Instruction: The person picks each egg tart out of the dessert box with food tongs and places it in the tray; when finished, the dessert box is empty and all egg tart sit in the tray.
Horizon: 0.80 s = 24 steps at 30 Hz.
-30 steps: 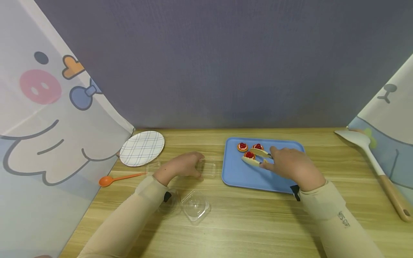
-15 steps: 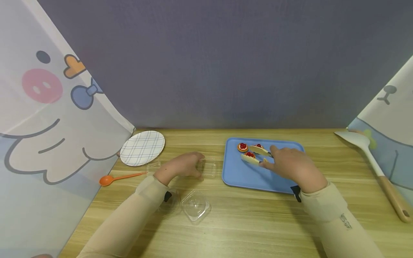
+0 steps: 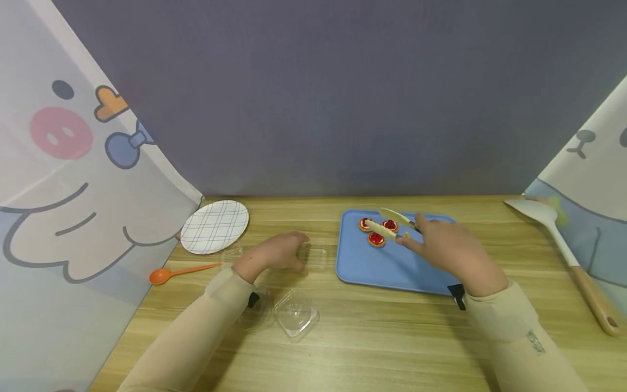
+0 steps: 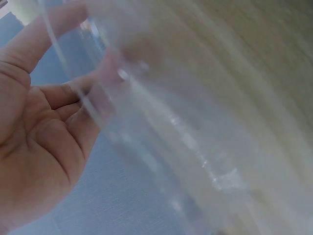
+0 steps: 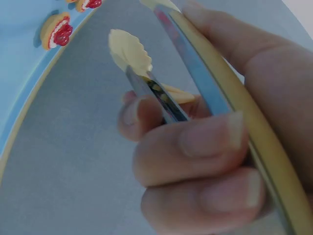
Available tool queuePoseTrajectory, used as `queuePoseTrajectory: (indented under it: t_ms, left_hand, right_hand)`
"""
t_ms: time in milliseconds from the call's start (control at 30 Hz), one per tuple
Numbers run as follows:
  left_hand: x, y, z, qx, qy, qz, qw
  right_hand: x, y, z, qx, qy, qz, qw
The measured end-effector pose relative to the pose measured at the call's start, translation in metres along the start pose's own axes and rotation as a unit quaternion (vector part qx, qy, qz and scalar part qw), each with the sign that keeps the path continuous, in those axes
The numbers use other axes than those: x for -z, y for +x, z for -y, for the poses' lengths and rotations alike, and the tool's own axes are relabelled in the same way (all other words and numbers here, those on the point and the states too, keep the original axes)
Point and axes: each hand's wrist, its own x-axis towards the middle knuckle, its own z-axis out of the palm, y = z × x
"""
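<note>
My right hand [image 3: 455, 253] grips a pair of tongs [image 3: 382, 228] with cream-coloured, leaf-shaped tips. The tips stand apart above a blue tray [image 3: 352, 261], and nothing is between them. Three small tarts with red berries lie on that tray: a front tart [image 3: 376, 239], a left tart [image 3: 364, 224] and a right tart [image 3: 390, 225]. Left of the tray, my left hand [image 3: 279, 251] holds the side of a clear plastic container [image 3: 315, 257]. The left wrist view shows the container wall [image 4: 161, 127] close up and blurred, with the fingers curled at its edge.
A clear lidded-looking piece of plastic [image 3: 296, 313] lies near my left forearm, beside another clear piece [image 3: 259, 307] partly hidden by the sleeve. Farther left are a checked plate [image 3: 215, 226] and an orange spoon [image 3: 183, 270]. A white, wooden-handled turner [image 3: 563, 245] lies far right.
The tongs have come up off the front tart, their tips spreading wider, and my right hand has shifted slightly right. The front tart stays on the tray. My left hand holds still.
</note>
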Motion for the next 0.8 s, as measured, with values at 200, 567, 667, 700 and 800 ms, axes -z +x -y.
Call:
queuePoseTrajectory:
  t_ms: [200,567,667,700,800]
  left_hand:
    - [-0.001,0.000,0.001,-0.004,0.002,-0.003,1.0000]
    - [-0.001,0.001,0.000,-0.001,0.007,0.001,1.0000]
    - [0.000,0.001,0.000,0.000,0.007,0.002,1.0000]
    - [0.000,0.001,0.000,0.000,0.007,0.002,1.0000]
    - [0.000,0.001,0.000,-0.001,0.005,0.001,1.0000]
  right_hand:
    - [-0.001,-0.005,-0.020,-0.032,0.035,-0.022,0.9987]
    - [-0.002,-0.007,-0.076,-0.081,0.042,-0.038,0.9951]
    - [-0.002,-0.010,-0.090,-0.089,0.042,-0.042,0.9943]
    - [-0.003,-0.011,-0.094,-0.091,0.044,-0.043,0.9940]
    - [-0.005,-0.014,-0.107,-0.094,0.046,-0.047,0.9934]
